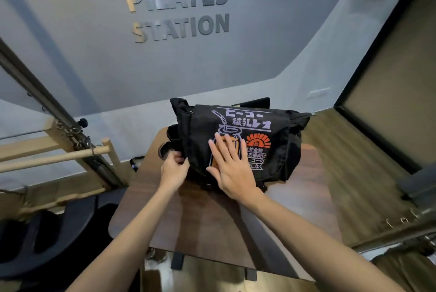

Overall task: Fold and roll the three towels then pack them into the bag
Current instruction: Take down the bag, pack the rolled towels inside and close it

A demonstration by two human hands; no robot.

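Presently, your right hand (232,171) lies flat on the printed flap of the black bag (271,140), fingers spread and pressing down, gripping nothing; your left hand (173,170) has its grip pinched on the dark fabric at the bag's left end, near the corner of the flap. The bag rests on the far half of the wooden desk (200,225), at about twelve o'clock from you, with its long axis running from nine to three o'clock and tipped slightly so that the right end sits a little farther away. Its flap is down over the body, and the body looks full and rounded, though what lies inside is hidden; no towels show anywhere on the desk, so the packing step appears, as a judgement, to be at or near its close. The relation that governs the coming move: the flap's lower edge lies at six o'clock from your right palm, just toward you, while the left hand already holds the end at nine o'clock. Any closing or smoothing therefore falls to the right hand, which is nearer the middle of the flap, with the left serving as anchor. Whether a fastening lies under the flap cannot be told. A round opening in the desk (165,149) sits just beside the left hand, at its eleven o'clock.
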